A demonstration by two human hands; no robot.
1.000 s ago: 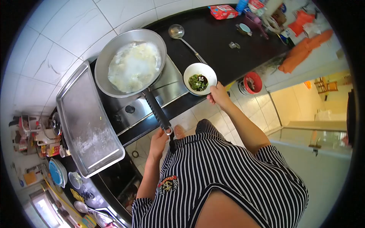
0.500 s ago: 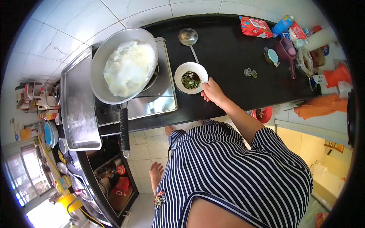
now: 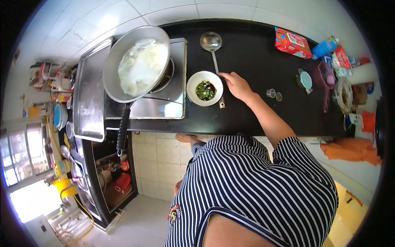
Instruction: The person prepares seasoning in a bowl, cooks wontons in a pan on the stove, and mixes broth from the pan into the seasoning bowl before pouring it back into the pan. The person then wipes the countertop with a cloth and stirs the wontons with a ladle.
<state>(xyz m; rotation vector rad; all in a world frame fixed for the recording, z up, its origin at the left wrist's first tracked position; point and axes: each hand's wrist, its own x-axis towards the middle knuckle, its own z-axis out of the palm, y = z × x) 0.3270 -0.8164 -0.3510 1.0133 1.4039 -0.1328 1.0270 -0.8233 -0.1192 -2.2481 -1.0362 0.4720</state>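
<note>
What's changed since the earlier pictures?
The bowl moved inward from the counter's edge. The right hand shifted from its rim toward the ladle; grip unclear. The left hand let go of the pan and left view. Pan and ladle stayed put.

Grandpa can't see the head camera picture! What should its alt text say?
A right hand is beside a white bowl of chopped greens in dark liquid on a black counter. A ladle lies alongside; a pan of cloudy food sits over the stove.
</note>
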